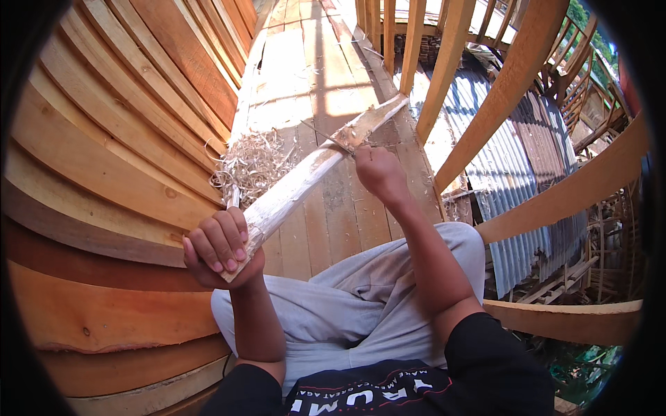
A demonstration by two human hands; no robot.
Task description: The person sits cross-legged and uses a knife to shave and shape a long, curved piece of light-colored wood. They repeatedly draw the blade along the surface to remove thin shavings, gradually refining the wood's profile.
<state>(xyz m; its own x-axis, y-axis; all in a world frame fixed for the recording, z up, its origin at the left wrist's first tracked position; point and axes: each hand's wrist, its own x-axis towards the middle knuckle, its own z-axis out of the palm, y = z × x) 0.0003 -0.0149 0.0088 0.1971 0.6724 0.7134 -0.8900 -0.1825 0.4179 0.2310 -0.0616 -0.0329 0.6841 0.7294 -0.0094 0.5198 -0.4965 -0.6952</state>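
Note:
My left hand (216, 243) is wrapped round the near end of a long piece of wood (295, 188). The near part of the wood is whittled pale; its far part keeps a browner surface. It slants away from me to the right, its far end by the railing. In my right hand (380, 173), closed in a fist, is a knife whose thin blade (326, 137) lies across the wood and sticks out to the left. The fist hides most of the knife's handle.
Curly wood shavings (255, 165) are heaped left of the wood on the plank floor (316, 225). A slatted wooden wall (104, 149) stands on my left, a wooden railing (485, 90) on my right. Beyond the railing, lower down, is a corrugated metal roof (503, 173). My crossed legs (333, 305) are close below.

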